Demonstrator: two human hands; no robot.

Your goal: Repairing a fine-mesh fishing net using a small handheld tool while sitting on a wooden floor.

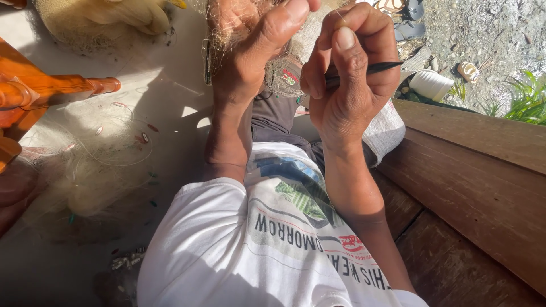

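Netting needle point(375, 68) — dark, thin, clenched in rt hand point(347, 85) grip, left hand point(250, 51) pinching fine fishing net point(284, 71) — tight.

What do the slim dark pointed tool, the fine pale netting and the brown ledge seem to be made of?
Slim dark pointed tool in right hand: probably smooth plastic, faint sheen. Fine pale netting: likely translucent nylon line. Brown ledge: wood, visible grain, plank seams.

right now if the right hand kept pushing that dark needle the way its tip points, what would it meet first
Probably nothing close. The right hand holds the dark needle with its tip aimed away from the left hand and the fine net. Beyond it lies a white container on the ground, though depth is unclear.
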